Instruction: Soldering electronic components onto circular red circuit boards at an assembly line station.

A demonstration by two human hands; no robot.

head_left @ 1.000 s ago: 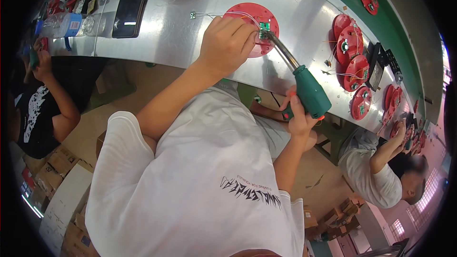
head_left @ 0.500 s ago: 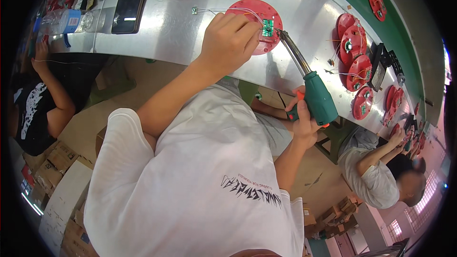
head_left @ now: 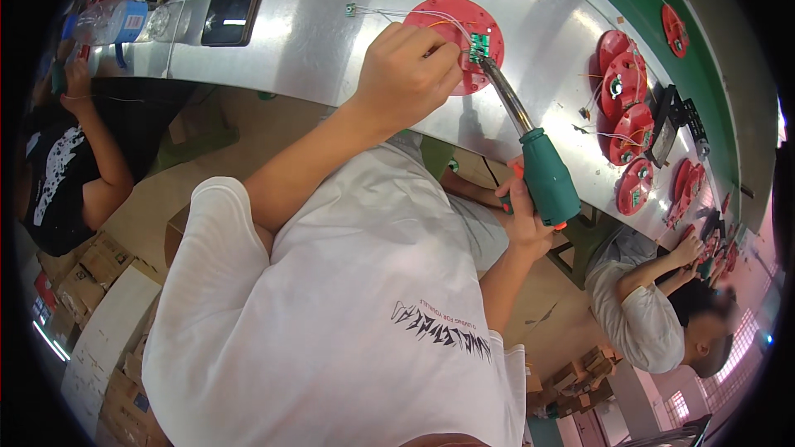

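Observation:
A round red disc [head_left: 426,12] lies on the metal bench, bearing a small green circuit board [head_left: 479,44] near its right side. My right hand [head_left: 525,228] grips the handle of a green soldering gun [head_left: 550,182] with orange trim. Its long metal tip reaches up and left to the lower edge of the circuit board. Over the disc's lower left, my left hand [head_left: 407,70] is closed in a pinch beside the board; what lies between the fingertips is hidden. Thin white wires run from the board to a tiny green board [head_left: 350,10] left of the disc.
Several red discs with wires [head_left: 623,87] lie at the right of the bench [head_left: 315,58]. To the left are a black phone-like slab [head_left: 236,4] and a plastic bottle [head_left: 108,23]. Co-workers sit on both sides; cardboard boxes [head_left: 103,269] stand behind on the floor.
The soldering gun's tip has moved from just right of the circuit board down onto its lower edge. My left hand keeps its pinch beside the board. The whole view has shifted slightly.

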